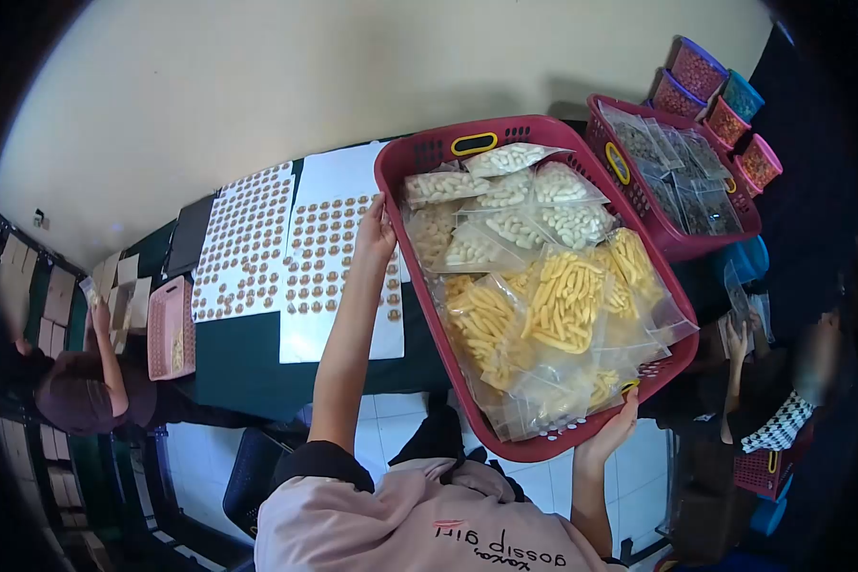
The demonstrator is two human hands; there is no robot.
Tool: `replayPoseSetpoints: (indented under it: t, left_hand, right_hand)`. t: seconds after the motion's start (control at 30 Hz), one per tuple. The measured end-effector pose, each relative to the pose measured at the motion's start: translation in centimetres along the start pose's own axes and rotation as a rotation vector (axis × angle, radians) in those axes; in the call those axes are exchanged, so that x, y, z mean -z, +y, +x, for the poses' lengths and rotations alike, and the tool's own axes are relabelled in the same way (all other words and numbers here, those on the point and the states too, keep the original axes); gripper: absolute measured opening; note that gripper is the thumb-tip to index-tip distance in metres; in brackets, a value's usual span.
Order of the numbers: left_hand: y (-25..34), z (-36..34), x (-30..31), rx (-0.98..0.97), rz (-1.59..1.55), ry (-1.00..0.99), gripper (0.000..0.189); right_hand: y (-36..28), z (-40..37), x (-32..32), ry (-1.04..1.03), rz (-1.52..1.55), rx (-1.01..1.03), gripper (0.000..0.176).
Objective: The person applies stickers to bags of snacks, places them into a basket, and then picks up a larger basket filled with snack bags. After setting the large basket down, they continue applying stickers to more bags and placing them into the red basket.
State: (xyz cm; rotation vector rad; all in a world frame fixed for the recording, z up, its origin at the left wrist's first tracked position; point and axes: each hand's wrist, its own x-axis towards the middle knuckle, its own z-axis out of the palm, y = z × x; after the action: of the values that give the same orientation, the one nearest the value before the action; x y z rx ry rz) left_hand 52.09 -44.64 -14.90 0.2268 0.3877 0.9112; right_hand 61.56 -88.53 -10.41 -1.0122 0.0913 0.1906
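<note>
A dark red plastic basket (534,456) is held up in front of me, tilted, with both hands on it. My left hand (377,232) grips its left side near the upper corner. My right hand (612,431) closes on the near rim by the yellow-edged handle hole. Inside lie several clear bags of white, bean-shaped pieces (515,229) toward the far end. Nearer to me are clear bags of yellow, stick-shaped pieces (564,300). The bags overlap, so those underneath are partly hidden.
White sheets (343,334) with rows of small round brown items lie on the dark green table (248,367). Another red basket (677,243) holds bags of dark contents, beside stacked tubs (698,71). A pink basket (172,329) is at left. One person sits on each side.
</note>
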Motion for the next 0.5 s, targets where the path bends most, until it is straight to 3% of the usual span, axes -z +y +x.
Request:
replayPoseSetpoints:
  t: [0.07, 0.3, 0.43, 0.5]
  left_hand:
    - [0.0, -0.1, -0.1, -0.027, -0.025, -0.001, 0.014]
    - [0.4, -0.7, -0.2, 0.018, -0.174, -0.089, 0.022]
    - [-0.3, 0.2, -0.4, -0.047, -0.114, -0.101, 0.024]
    - [-0.9, 0.4, -0.2, -0.172, -0.027, -0.078, 0.024]
  right_hand:
    - [-0.1, 0.1, -0.4, 0.025, 0.085, -0.014, 0.024]
    - [0.4, 0.7, 1.2, -0.030, 0.048, -0.036, 0.029]
    - [2.2, 0.6, 2.5, -0.024, 0.072, -0.006, 0.024]
    - [2.7, 0.8, 2.9, -0.013, 0.095, -0.011, 0.023]
